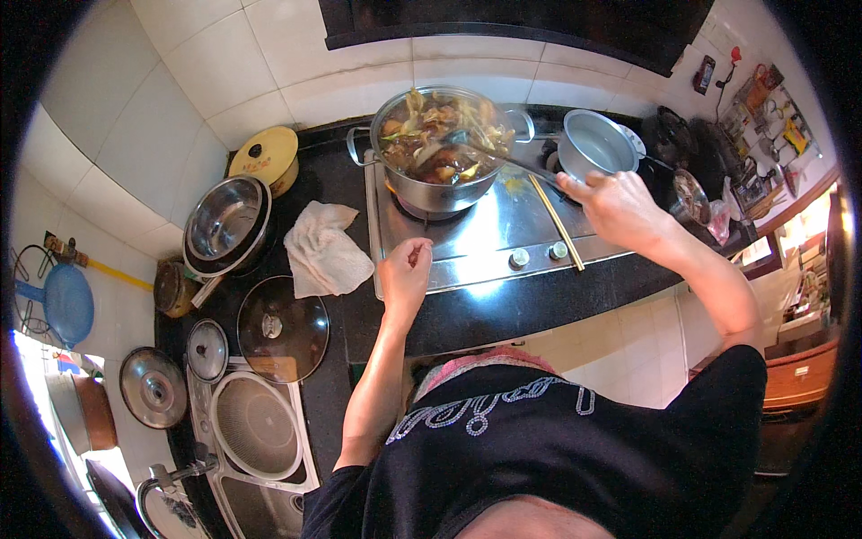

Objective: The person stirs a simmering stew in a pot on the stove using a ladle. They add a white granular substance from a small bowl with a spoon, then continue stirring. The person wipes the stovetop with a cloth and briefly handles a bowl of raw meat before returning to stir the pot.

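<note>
My right hand (613,205) grips the dark handle of a cooking spatula (515,160). Its blade lies among the food (438,138) in a steel two-handled pot (441,195), which is full of brown stewed pieces with some yellow-green leaves. The pot sits over the left burner of a steel gas hob (465,249), with a bit of flame showing beneath. Loosely curled and holding nothing that I can see, my left hand (407,266) hovers at the hob's front left corner, right of a white cloth (326,249).
On the right burner stands a saucepan (596,145) of clear liquid. Chopsticks (555,222) lie across the hob beside its knobs. To the left are a yellow lidded pot (266,158), stacked steel bowls (229,219), a glass lid (283,327) and a sink with a round strainer (256,424).
</note>
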Tool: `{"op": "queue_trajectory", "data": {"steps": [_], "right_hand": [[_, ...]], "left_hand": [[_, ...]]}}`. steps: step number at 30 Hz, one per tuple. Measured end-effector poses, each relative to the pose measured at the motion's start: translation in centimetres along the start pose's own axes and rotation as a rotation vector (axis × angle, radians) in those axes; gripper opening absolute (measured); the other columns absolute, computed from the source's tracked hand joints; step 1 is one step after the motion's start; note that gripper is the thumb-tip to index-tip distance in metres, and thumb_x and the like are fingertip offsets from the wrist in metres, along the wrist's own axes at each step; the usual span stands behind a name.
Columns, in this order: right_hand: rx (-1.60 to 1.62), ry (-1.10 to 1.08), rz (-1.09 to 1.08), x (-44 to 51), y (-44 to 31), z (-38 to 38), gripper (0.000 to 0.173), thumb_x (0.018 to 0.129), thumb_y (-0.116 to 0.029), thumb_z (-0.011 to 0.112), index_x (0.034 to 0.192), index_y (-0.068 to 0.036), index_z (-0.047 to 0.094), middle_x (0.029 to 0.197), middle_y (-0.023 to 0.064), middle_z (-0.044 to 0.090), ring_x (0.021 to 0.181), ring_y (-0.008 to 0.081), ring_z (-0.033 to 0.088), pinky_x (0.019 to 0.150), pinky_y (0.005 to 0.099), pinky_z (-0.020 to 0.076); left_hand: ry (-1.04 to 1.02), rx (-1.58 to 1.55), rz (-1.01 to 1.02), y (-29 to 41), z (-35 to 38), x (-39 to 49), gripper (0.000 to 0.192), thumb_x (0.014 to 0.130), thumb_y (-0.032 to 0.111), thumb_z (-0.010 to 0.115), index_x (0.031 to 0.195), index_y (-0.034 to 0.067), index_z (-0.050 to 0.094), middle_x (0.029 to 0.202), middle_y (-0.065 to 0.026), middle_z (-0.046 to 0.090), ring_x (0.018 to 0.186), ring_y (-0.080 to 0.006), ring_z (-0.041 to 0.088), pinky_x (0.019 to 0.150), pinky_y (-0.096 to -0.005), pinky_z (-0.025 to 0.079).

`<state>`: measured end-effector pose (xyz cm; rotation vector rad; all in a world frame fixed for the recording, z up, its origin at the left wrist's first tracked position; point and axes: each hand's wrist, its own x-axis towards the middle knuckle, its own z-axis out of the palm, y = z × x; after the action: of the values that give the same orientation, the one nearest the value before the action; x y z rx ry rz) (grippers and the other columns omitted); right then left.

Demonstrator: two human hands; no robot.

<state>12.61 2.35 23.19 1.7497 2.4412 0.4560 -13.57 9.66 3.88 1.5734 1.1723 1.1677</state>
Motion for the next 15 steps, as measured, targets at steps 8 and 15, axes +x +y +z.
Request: {"op": "queue_trajectory", "data": {"steps": [8,15], "right_hand": [[-0.066,0.062,0.057,6.5,0.9,5.4,0.053,0.074,-0.002,0.053,0.127,0.0,0.044,0.082,0.0186,0.058,0.063,0.0291,0.062,0.05,0.0368,0.0498],[-0.065,0.065,0.061,9.1,1.3,9.7,0.049,0.075,-0.002,0.051,0.122,0.008,0.043,0.073,0.0189,0.06,0.061,0.0301,0.063,0.048,0.0385,0.0495]], "left_hand": [[-0.001,0.055,0.01,-0.1,-0.4,0.0,0.015,0.085,0.01,0.059,0.089,-0.003,0.064,0.073,-0.0053,0.064,0.065,-0.0091,0.06,0.059,-0.0222,0.046],[0.008,0.061,0.006,-0.7,-0.6,-0.3,0.016,0.085,0.011,0.058,0.09,-0.003,0.063,0.074,-0.0063,0.064,0.065,-0.0098,0.06,0.059,-0.023,0.047]]}}
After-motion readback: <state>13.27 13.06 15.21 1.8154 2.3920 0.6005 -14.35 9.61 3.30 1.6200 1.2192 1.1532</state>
